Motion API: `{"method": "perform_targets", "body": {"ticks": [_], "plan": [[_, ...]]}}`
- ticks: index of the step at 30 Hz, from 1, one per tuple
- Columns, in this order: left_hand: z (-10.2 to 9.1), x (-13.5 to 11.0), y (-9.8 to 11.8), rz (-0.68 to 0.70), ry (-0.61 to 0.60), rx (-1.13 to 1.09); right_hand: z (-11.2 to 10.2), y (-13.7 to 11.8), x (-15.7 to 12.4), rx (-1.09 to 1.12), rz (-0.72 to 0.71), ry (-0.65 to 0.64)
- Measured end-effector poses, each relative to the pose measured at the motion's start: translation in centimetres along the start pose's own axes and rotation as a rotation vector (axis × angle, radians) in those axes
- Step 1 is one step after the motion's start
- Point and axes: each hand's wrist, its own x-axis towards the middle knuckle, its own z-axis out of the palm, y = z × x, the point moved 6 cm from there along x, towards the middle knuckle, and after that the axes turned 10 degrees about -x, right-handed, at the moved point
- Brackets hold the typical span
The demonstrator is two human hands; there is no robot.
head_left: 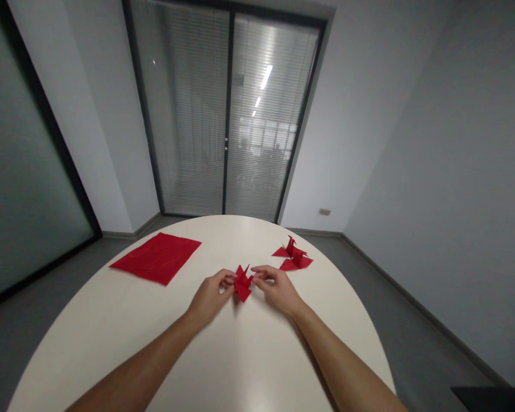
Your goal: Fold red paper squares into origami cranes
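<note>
A small red folded paper figure (242,284) sits between my two hands near the middle of the white round table (240,366). My left hand (210,296) pinches its left side with closed fingers. My right hand (277,288) pinches its right side the same way. Both forearms reach in from the bottom edge. A finished red paper crane (294,255) rests on the table just beyond my right hand.
A flat stack of red square paper sheets (157,257) lies at the far left of the table. Beyond the table stand glass doors with blinds (227,114). Grey floor surrounds the table, and a dark object (493,397) shows at the bottom right.
</note>
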Motion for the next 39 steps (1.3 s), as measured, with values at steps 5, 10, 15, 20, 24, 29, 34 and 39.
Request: {"method": "perform_targets", "body": {"ticks": [5, 10, 15, 20, 24, 29, 34, 39], "plan": [[0.1, -0.1, -0.1, -0.024, -0.004, -0.026, 0.1, 0.1, 0.1, 0.032, 0.018, -0.021], [0.2, -0.1, -0.3, -0.033, -0.009, -0.049, 0.2, -0.1, -0.1, 0.054, 0.005, -0.039], [0.4, -0.1, -0.2, -0.037, -0.035, -0.099, -0.2, -0.7, -0.2, 0.020, -0.024, 0.048], [0.7, -0.1, 0.0, -0.057, -0.061, -0.122, -0.2, -1.3, -0.1, -0.018, -0.031, 0.088], [0.8, -0.2, 0.1, -0.060, -0.068, -0.133, -0.4, -1.5, -0.1, 0.018, -0.023, 0.105], [0.9, -0.3, 0.1, -0.064, -0.086, -0.138, -0.6, -1.5, -0.1, 0.041, 0.025, 0.116], [0.9, -0.3, 0.0, -0.060, -0.089, -0.140, -0.5, -1.4, -0.1, 0.084, 0.053, 0.120], [0.9, -0.2, -0.1, -0.052, -0.084, -0.139, -0.3, -0.8, 0.0, 0.081, 0.042, 0.119]]}}
